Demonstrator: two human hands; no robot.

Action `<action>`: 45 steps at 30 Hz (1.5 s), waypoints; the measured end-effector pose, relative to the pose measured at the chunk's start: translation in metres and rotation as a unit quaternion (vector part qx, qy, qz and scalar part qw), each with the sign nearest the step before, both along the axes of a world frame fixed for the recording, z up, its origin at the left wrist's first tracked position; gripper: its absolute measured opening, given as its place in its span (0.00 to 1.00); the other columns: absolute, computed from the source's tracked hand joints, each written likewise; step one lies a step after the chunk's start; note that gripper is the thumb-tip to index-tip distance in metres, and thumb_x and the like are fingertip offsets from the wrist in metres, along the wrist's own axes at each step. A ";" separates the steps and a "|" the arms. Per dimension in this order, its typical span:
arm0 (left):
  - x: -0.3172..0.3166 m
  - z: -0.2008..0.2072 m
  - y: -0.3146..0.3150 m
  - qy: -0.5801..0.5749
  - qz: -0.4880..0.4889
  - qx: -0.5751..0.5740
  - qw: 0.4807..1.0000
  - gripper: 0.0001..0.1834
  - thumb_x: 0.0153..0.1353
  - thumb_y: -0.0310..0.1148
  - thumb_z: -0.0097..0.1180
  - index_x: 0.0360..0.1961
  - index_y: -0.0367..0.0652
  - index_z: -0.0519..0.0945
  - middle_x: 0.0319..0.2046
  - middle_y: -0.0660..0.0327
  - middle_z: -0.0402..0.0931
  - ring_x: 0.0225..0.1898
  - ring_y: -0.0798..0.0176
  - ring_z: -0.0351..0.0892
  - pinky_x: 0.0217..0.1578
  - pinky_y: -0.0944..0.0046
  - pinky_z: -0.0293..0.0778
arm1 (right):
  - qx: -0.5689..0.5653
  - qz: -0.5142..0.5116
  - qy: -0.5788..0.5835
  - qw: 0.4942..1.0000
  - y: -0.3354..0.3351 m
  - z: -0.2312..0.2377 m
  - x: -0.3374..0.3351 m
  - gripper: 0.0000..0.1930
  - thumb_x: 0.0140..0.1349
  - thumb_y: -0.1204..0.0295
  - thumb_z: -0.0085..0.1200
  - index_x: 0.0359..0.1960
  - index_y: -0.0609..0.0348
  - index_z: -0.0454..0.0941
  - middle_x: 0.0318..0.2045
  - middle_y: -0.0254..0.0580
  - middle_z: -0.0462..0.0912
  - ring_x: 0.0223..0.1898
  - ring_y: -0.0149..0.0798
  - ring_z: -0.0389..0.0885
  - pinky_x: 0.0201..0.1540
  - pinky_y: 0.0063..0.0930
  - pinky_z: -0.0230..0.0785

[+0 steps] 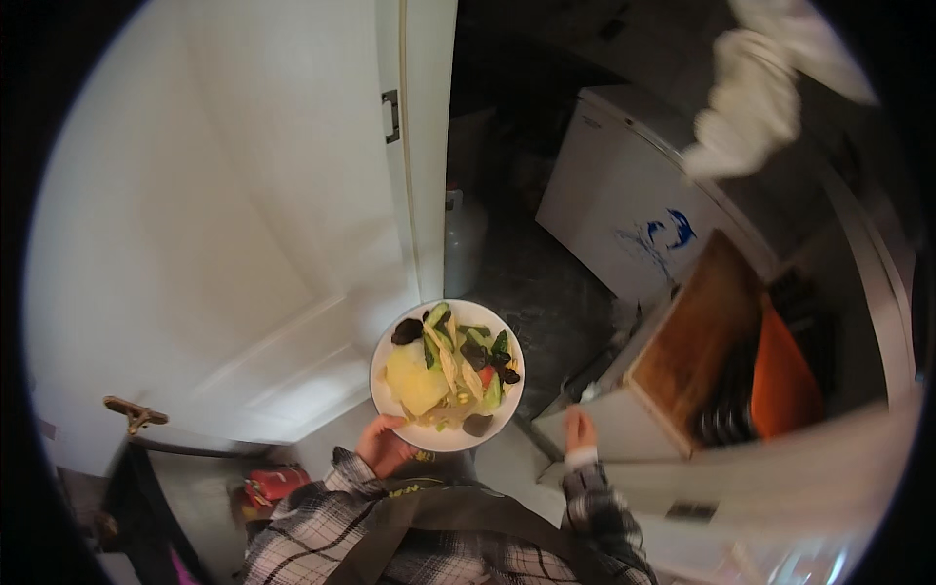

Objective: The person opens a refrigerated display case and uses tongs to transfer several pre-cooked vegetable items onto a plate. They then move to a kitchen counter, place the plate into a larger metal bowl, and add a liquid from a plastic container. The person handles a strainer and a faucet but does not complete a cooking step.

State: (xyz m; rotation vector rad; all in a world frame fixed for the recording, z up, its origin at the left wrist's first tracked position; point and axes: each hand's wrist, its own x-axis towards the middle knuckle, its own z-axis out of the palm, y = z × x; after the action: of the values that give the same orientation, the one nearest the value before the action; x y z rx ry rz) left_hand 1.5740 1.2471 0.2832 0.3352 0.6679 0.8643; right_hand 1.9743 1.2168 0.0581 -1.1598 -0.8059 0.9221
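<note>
My left hand [384,447] is closed on the near left rim of a round white plate [444,444] of food. On the plate lie a pale yellow slab [416,385], cucumber-like green slices [436,316], black pieces like wood ear fungus [407,331], pale strips and a bit of red. My right hand [579,429] hangs to the right of the plate, apart from it, near a low white cabinet side. That hand is small and blurred, so how its fingers sit is unclear. Both forearms wear checked sleeves.
A white door [244,195] fills the left, its brass handle [136,413] low down. Past the doorway stands a white chest freezer [624,185] with blue dolphins. At right are a brown wooden board [697,341], an orange object [783,380] and hanging white cloth [746,102].
</note>
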 end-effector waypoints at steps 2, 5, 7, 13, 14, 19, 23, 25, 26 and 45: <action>0.022 -0.012 0.054 -0.053 0.015 0.084 0.995 0.30 0.56 0.32 0.47 0.62 0.35 0.60 0.59 0.49 0.66 0.58 0.52 0.69 0.56 0.53 0.68 | 0.073 0.036 -0.205 0.975 0.149 0.075 0.010 0.10 0.68 0.72 0.43 0.44 0.62 0.76 0.33 0.40 0.81 0.30 0.27 0.76 0.35 0.21 0.70; 0.038 -0.014 0.154 -0.006 0.019 0.083 0.996 0.31 0.55 0.29 0.48 0.62 0.35 0.60 0.60 0.49 0.65 0.60 0.52 0.67 0.58 0.52 0.66 | 0.082 0.042 -0.244 0.965 0.300 0.147 -0.001 0.10 0.68 0.72 0.44 0.43 0.63 0.76 0.33 0.39 0.82 0.29 0.27 0.76 0.34 0.21 0.70; 0.063 -0.006 0.206 -0.004 0.047 0.103 0.994 0.30 0.54 0.26 0.49 0.61 0.35 0.62 0.58 0.50 0.67 0.58 0.52 0.69 0.57 0.52 0.67 | 0.004 0.043 -0.228 0.973 0.344 0.161 0.012 0.11 0.68 0.70 0.44 0.43 0.62 0.77 0.32 0.38 0.82 0.28 0.28 0.76 0.34 0.21 0.69; 0.144 0.025 0.261 -0.040 0.020 0.118 0.992 0.26 0.54 0.25 0.51 0.56 0.35 0.69 0.53 0.54 0.72 0.55 0.54 0.70 0.59 0.55 0.63 | -0.179 0.117 -0.186 0.959 0.304 0.070 0.170 0.18 0.68 0.59 0.44 0.49 0.59 0.75 0.41 0.44 0.80 0.38 0.38 0.78 0.41 0.37 0.72; 0.159 0.028 0.254 -0.028 0.025 0.099 0.994 0.25 0.54 0.26 0.51 0.55 0.35 0.70 0.53 0.55 0.72 0.55 0.54 0.70 0.59 0.54 0.63 | -0.227 0.091 -0.153 0.957 0.285 0.054 0.204 0.20 0.67 0.57 0.44 0.49 0.59 0.74 0.42 0.44 0.80 0.39 0.39 0.77 0.41 0.37 0.72; 0.253 0.013 0.232 0.023 0.143 -0.106 0.984 0.25 0.56 0.32 0.52 0.55 0.37 0.70 0.55 0.55 0.70 0.57 0.53 0.68 0.59 0.49 0.62 | -0.257 -0.054 -0.169 0.950 0.195 0.036 0.333 0.19 0.66 0.55 0.45 0.41 0.60 0.77 0.33 0.47 0.81 0.28 0.38 0.79 0.25 0.31 0.70; 0.314 0.005 0.211 -0.044 0.228 -0.002 0.973 0.31 0.55 0.33 0.51 0.62 0.43 0.63 0.60 0.55 0.65 0.59 0.52 0.66 0.60 0.47 0.62 | -0.227 -0.055 -0.131 0.963 0.222 0.059 0.379 0.14 0.66 0.63 0.46 0.39 0.61 0.77 0.30 0.44 0.81 0.27 0.33 0.78 0.22 0.27 0.70; 0.325 0.006 0.213 -0.076 0.304 0.004 0.950 0.33 0.55 0.33 0.51 0.63 0.44 0.61 0.60 0.54 0.65 0.59 0.52 0.67 0.59 0.48 0.63 | -0.093 0.039 -0.179 0.979 0.291 0.072 0.391 0.12 0.67 0.66 0.44 0.41 0.62 0.76 0.32 0.43 0.81 0.28 0.32 0.78 0.25 0.24 0.71; 0.333 0.008 0.213 -0.068 0.308 0.026 0.948 0.33 0.55 0.34 0.51 0.64 0.43 0.61 0.60 0.53 0.65 0.59 0.51 0.67 0.59 0.48 0.64 | -0.053 0.064 -0.081 0.993 0.331 0.080 0.395 0.12 0.68 0.67 0.43 0.41 0.62 0.76 0.33 0.42 0.80 0.29 0.32 0.77 0.27 0.24 0.71; 0.438 -0.112 -0.040 -0.031 0.765 0.049 0.641 0.28 0.55 0.32 0.50 0.59 0.40 0.65 0.56 0.53 0.68 0.56 0.52 0.69 0.56 0.50 0.66 | 0.346 0.738 -0.218 0.536 0.350 0.363 -0.081 0.14 0.70 0.67 0.39 0.48 0.59 0.75 0.42 0.36 0.80 0.40 0.30 0.76 0.46 0.25 0.68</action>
State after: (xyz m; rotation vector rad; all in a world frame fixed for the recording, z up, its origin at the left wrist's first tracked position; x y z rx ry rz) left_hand 2.0121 1.2074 0.1707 -0.3069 0.7652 2.5507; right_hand 1.8936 1.5672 0.4212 0.3699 -2.4551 1.3581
